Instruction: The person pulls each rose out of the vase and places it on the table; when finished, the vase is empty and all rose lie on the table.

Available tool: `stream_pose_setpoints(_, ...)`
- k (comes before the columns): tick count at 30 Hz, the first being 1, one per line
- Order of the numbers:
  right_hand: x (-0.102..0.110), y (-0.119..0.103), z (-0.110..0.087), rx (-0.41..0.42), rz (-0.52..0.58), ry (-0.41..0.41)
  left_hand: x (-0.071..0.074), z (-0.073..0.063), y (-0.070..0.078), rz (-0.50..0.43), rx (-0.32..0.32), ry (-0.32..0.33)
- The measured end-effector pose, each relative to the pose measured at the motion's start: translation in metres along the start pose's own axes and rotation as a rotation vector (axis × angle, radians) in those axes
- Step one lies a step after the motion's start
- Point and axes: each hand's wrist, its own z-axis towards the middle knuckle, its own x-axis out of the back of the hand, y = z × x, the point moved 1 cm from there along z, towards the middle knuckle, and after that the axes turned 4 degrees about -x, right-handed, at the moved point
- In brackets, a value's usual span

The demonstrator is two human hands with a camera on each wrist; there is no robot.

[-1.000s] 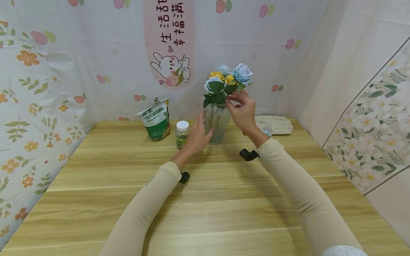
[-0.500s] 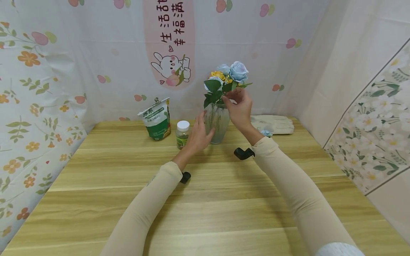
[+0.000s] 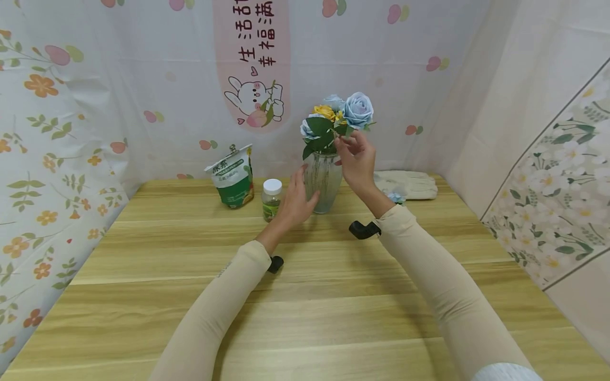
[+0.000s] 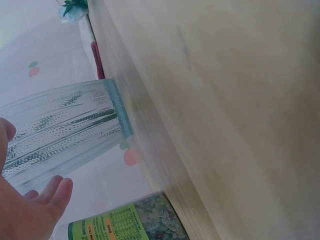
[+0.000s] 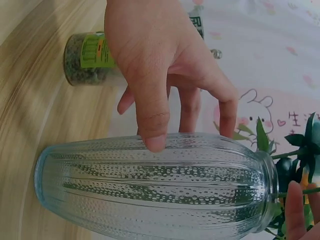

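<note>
A clear ribbed glass vase point(image 3: 326, 182) stands upright near the back of the table, with blue roses and small yellow flowers rising from its mouth. My left hand point(image 3: 295, 203) is at the vase's left side, thumb and fingers spread. In the right wrist view, the thumb and fingertips of that left hand point(image 5: 150, 75) touch the glass point(image 5: 165, 185). Above the rim, my right hand point(image 3: 358, 164) pinches the stem of the large blue rose point(image 3: 358, 109). Green leaves point(image 3: 320, 129) partly cover the vase's mouth, and the stem's lower end is hidden.
A white-capped jar point(image 3: 271, 200) with a green label stands just left of my left hand. Further left is a clipped green-and-white bag point(image 3: 233, 180). Pale gloves point(image 3: 414, 185) and a small blue flower point(image 3: 396, 197) lie behind my right wrist. A printed curtain point(image 3: 167, 95) hangs behind.
My right hand has shifted slightly left, and the large blue rose moved left, then back right a little. The leaves have shifted slightly. My left hand stays against the vase.
</note>
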Motion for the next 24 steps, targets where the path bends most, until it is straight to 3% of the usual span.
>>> stream_pose_setpoints(5,0.001,0.003,0.002,0.067,0.031,0.031,0.000,0.000,0.000,0.006,-0.007,0.003)
stream_pose_setpoints(15,-0.002,-0.015,0.011,0.184,0.116,0.120,-0.001,0.000,-0.001,0.004,-0.012,0.014)
stream_pose_setpoints(19,-0.001,-0.016,0.012,0.170,0.105,0.155,-0.001,-0.001,0.000,-0.011,-0.015,0.010)
stream_pose_setpoints(24,0.003,-0.015,0.013,0.133,0.100,0.132,-0.001,-0.001,0.002,-0.017,-0.010,0.006)
